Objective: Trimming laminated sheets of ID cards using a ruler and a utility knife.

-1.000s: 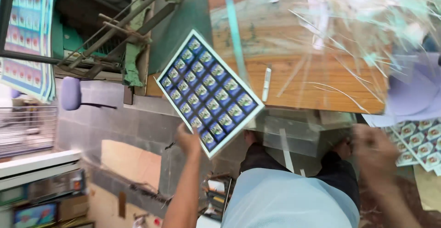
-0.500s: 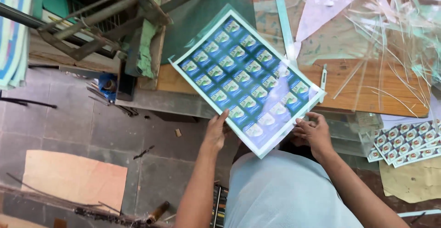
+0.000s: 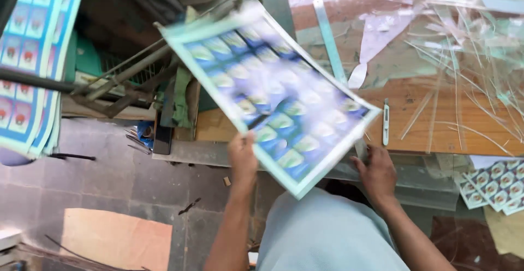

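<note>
A large printed sheet (image 3: 273,93) with rows of blue and green labels is blurred and tilted above the front edge of a wooden table (image 3: 436,134). My left hand (image 3: 243,156) grips the sheet's near edge from below. My right hand (image 3: 376,173) is just under the sheet's lower right edge, a little apart from it, with fingers spread at the table's front edge. My light blue shirt (image 3: 327,233) fills the bottom centre.
A white cutter (image 3: 385,121), a pale ruler strip (image 3: 330,42) and several clear plastic offcuts (image 3: 469,58) lie on the table. More printed sheets hang at the left (image 3: 27,63), and small cut label sheets (image 3: 494,186) lie at the right. A metal frame (image 3: 125,80) stands left of the table; cardboard (image 3: 114,238) lies on the tiled floor.
The sheet has swung left and closer to the camera, now blurred. My right hand has come off its lower edge. My left hand still holds it.
</note>
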